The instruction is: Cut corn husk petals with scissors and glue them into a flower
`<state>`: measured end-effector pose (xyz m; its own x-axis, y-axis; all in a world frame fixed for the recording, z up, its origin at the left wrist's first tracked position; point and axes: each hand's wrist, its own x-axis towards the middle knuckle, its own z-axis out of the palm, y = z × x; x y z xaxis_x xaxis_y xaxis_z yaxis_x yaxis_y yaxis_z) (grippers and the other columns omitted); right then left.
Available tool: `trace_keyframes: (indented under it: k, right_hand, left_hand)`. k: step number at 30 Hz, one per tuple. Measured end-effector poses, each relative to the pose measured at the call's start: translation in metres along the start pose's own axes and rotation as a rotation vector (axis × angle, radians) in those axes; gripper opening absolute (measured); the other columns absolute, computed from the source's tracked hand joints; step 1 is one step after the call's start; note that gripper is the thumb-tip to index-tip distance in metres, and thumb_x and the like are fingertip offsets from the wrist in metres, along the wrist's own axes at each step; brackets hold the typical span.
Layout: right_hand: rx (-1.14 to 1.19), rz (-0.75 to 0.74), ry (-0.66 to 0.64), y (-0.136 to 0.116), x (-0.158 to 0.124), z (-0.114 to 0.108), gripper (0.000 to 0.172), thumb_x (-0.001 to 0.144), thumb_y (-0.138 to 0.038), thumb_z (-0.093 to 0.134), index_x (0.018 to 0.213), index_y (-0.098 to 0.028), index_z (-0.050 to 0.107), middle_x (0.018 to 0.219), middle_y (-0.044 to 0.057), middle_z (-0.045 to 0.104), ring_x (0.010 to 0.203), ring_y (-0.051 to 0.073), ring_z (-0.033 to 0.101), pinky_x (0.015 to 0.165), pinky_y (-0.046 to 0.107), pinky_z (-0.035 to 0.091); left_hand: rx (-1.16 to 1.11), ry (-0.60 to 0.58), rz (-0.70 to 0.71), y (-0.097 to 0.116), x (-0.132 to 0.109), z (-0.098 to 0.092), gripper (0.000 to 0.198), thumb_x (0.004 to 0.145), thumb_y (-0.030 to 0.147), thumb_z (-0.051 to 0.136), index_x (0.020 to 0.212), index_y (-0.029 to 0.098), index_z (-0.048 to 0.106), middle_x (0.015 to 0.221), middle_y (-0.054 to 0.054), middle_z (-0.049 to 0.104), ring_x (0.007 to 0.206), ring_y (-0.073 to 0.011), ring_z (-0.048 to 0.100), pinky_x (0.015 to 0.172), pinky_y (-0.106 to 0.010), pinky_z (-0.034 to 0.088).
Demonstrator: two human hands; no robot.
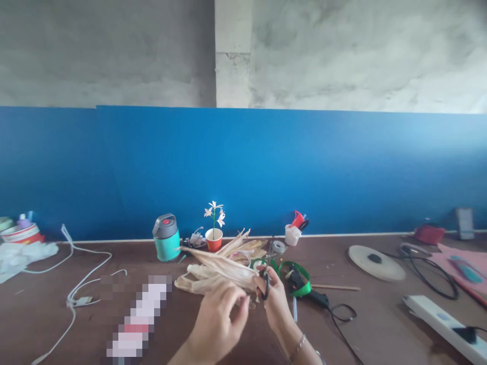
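Note:
My right hand (277, 303) is wrapped round black-handled scissors (266, 285), whose blades point up and away from me. Just left of it, my left hand (217, 318) is closed in a pinch; whatever lies between its fingertips is too small to make out. Directly beyond both hands, pale dried corn husks (224, 269) are heaped on the brown table (327, 334). Behind the husks, a red-and-white paper cup (214, 243) holds a green stem with small white flowers (214, 209).
Left of the husks stands a turquoise flask (166, 243). Green tape (304, 290) lies around a black corded tool (318, 298) on the right. Farther right are a round lid (376, 263) and a power strip (445, 322). White cables (72, 289) trail across the left side.

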<state>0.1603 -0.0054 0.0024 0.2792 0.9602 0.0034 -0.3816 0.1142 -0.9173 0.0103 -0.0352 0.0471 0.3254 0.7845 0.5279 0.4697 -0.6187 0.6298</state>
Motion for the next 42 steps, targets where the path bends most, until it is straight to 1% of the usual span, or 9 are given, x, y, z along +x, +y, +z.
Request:
trace_keyframes:
  k: [2, 4, 8, 12, 16, 20, 25, 33, 42]
  right_hand:
    - [0.04, -0.008, 0.052, 0.003, 0.001, 0.001, 0.037, 0.055, -0.031, 0.076, 0.081, -0.02, 0.052, 0.046, -0.011, 0.039, 0.039, 0.005, 0.032, 0.038, 0.016, 0.025]
    - [0.055, -0.008, 0.014, 0.008, -0.001, 0.003, 0.039, 0.054, -0.034, 0.078, 0.081, -0.02, 0.053, 0.049, -0.01, 0.043, 0.04, 0.006, 0.035, 0.039, 0.017, 0.028]
    - [-0.023, -0.042, -0.16, 0.017, -0.008, 0.007, 0.042, 0.054, -0.033, 0.08, 0.085, -0.019, 0.055, 0.061, -0.005, 0.054, 0.05, 0.01, 0.048, 0.046, 0.02, 0.039]
    - [-0.203, -0.152, -0.227, 0.017, -0.008, 0.006, 0.036, 0.055, -0.029, 0.081, 0.08, -0.017, 0.058, 0.058, -0.005, 0.054, 0.049, 0.009, 0.045, 0.043, 0.018, 0.037]
    - [-0.181, -0.014, -0.257, 0.011, -0.003, 0.003, 0.042, 0.05, -0.036, 0.082, 0.075, -0.018, 0.054, 0.047, -0.009, 0.047, 0.036, 0.005, 0.036, 0.034, 0.018, 0.032]
    - [-0.112, 0.086, -0.277, 0.009, -0.003, -0.001, 0.045, 0.049, -0.038, 0.083, 0.077, -0.018, 0.054, 0.047, -0.009, 0.047, 0.037, 0.006, 0.039, 0.033, 0.017, 0.034]
    - [-0.063, 0.07, -0.298, 0.012, -0.005, 0.002, 0.044, 0.05, -0.036, 0.083, 0.078, -0.018, 0.053, 0.048, -0.01, 0.045, 0.037, 0.004, 0.036, 0.035, 0.015, 0.031]
    - [-0.215, -0.03, -0.331, 0.019, -0.008, 0.006, 0.039, 0.05, -0.029, 0.084, 0.074, -0.016, 0.056, 0.054, -0.006, 0.051, 0.047, 0.006, 0.041, 0.044, 0.017, 0.032]
    - [-0.005, 0.191, -0.369, 0.008, -0.013, 0.001, 0.045, 0.054, -0.038, 0.081, 0.084, -0.018, 0.055, 0.051, -0.007, 0.051, 0.043, 0.006, 0.041, 0.04, 0.016, 0.027]
  left_hand:
    - [-0.182, -0.049, -0.279, -0.003, -0.004, 0.015, 0.03, 0.08, 0.041, 0.055, 0.065, 0.018, 0.066, 0.059, -0.005, 0.065, 0.054, -0.0184, 0.059, 0.059, -0.029, 0.046]
    - [-0.484, 0.059, -0.54, -0.011, -0.003, 0.031, 0.034, 0.074, 0.047, 0.061, 0.083, 0.015, 0.069, 0.067, -0.006, 0.07, 0.057, -0.0202, 0.062, 0.056, -0.029, 0.047]
    - [-0.761, 0.258, -0.685, -0.036, 0.003, 0.046, 0.043, 0.068, 0.05, 0.066, 0.082, 0.01, 0.069, 0.071, -0.008, 0.071, 0.07, -0.025, 0.066, 0.064, -0.031, 0.05]
    - [-0.716, 0.176, -0.655, -0.052, 0.0, 0.042, 0.037, 0.065, 0.046, 0.069, 0.074, 0.01, 0.069, 0.06, -0.005, 0.068, 0.06, -0.0224, 0.063, 0.055, -0.028, 0.047]
    - [-0.794, 0.082, -0.654, -0.045, -0.002, 0.027, 0.035, 0.061, 0.043, 0.073, 0.076, 0.011, 0.07, 0.061, -0.005, 0.069, 0.063, -0.0234, 0.064, 0.056, -0.028, 0.047]
    - [-0.974, 0.015, -0.68, -0.033, 0.001, 0.016, 0.038, 0.06, 0.039, 0.076, 0.084, 0.011, 0.071, 0.071, -0.008, 0.072, 0.066, -0.024, 0.066, 0.058, -0.028, 0.049]
    - [-1.186, 0.044, -0.745, -0.035, -0.003, 0.026, 0.041, 0.062, 0.039, 0.077, 0.091, 0.01, 0.07, 0.078, -0.011, 0.073, 0.068, -0.0235, 0.068, 0.063, -0.03, 0.051]
    - [-1.023, 0.215, -0.719, -0.031, -0.004, 0.028, 0.041, 0.059, 0.039, 0.078, 0.088, 0.01, 0.072, 0.084, -0.011, 0.074, 0.078, -0.0263, 0.068, 0.067, -0.029, 0.051]
    - [-1.079, 0.051, -0.715, -0.031, -0.006, 0.029, 0.043, 0.063, 0.045, 0.076, 0.086, 0.009, 0.07, 0.062, -0.007, 0.069, 0.051, -0.0148, 0.061, 0.048, -0.022, 0.043]
